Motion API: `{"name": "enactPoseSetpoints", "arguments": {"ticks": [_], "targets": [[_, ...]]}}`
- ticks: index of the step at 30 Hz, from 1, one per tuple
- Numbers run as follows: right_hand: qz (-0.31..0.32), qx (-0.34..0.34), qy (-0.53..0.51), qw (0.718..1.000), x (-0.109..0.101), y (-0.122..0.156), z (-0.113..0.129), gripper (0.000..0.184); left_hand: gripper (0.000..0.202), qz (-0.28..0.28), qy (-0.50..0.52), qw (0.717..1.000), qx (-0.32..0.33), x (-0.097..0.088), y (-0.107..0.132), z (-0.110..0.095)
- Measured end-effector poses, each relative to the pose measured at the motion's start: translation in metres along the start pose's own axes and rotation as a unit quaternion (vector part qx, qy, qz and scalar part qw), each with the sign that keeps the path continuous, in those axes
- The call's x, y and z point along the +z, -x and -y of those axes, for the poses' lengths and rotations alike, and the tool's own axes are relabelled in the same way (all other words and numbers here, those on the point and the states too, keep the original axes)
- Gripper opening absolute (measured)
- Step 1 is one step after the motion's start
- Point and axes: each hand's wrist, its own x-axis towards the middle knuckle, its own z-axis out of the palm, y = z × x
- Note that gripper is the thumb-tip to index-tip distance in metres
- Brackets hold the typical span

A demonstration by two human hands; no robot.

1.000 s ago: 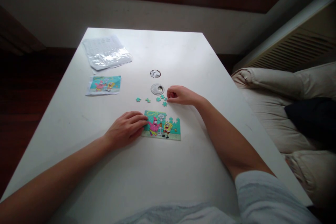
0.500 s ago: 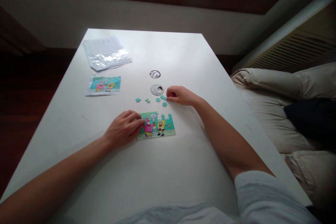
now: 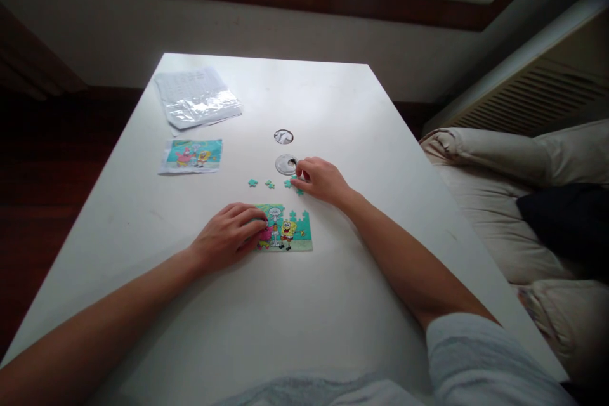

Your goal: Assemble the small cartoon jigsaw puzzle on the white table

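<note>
A partly assembled jigsaw puzzle [image 3: 299, 240] of cartoon characters lies flat on the white table, its upper right edge gapped and uneven. My left hand [image 3: 231, 228] rests over its left end, fingers stretched out and lying on it. Loose teal puzzle pieces lie in a row beyond it, among them a single piece [image 3: 252, 183] at the left and a yellowish-green one [image 3: 270, 184] beside it. My right hand [image 3: 321, 179] hovers low over the right-hand pieces, thumb and index finger apart. The thumb tip is at a teal piece [image 3: 287, 184]; others are partly hidden under the hand.
A printed reference picture [image 3: 193, 156] lies to the left. Behind it is a clear plastic sleeve with papers [image 3: 197, 100]. Two round cable holes are set in the table, one with a grey cover [image 3: 284, 165]. A beige sofa [image 3: 476, 203] stands at the right.
My right hand has shifted left over the loose pieces, and its thumb and index have spread. The assembled puzzle has slid slightly left and turned straighter under my left hand.
</note>
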Motion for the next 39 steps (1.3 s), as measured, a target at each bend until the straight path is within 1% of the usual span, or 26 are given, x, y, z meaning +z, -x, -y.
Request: {"name": "enactPoseSetpoints", "arguments": {"ticks": [4,8,10,15,17,19,23,26,35,39], "targets": [[0.013,0.001,0.003,1.0,0.001,0.001,0.002,0.017,0.014,-0.01,-0.024,0.999,-0.029,-0.002,0.0,0.001],[0.014,0.003,-0.009,1.0,0.003,-0.001,0.0,0.016,0.013,-0.011,-0.029,0.999,-0.035,-0.002,0.0,0.0],[0.015,0.002,-0.019,1.0,0.004,-0.002,-0.001,0.015,0.015,-0.008,-0.019,1.0,-0.023,-0.002,0.0,-0.001],[0.026,-0.022,-0.051,0.998,0.004,-0.003,-0.006,0.014,0.034,0.023,0.012,0.999,0.042,0.0,0.002,-0.001],[0.033,-0.031,-0.064,0.997,0.003,-0.003,-0.008,0.014,0.036,0.032,0.015,0.998,0.059,0.0,0.002,-0.001],[0.041,-0.038,-0.074,0.996,0.002,-0.004,-0.009,0.014,0.034,0.034,0.015,0.997,0.065,0.0,0.001,-0.001],[0.048,-0.045,-0.087,0.994,0.0,-0.005,-0.008,0.014,0.021,0.024,0.011,0.999,0.043,0.0,0.0,-0.001],[0.049,-0.052,-0.094,0.993,-0.001,-0.005,-0.008,0.015,0.016,0.024,0.006,0.999,0.031,-0.001,0.0,-0.001],[0.038,-0.074,-0.116,0.99,0.002,-0.005,-0.011,0.016,0.017,0.031,0.0,0.999,0.013,-0.002,0.001,0.0],[0.022,-0.085,-0.138,0.987,0.003,-0.004,-0.008,0.013,0.018,0.029,-0.006,1.0,0.007,-0.002,0.001,0.001]]}}
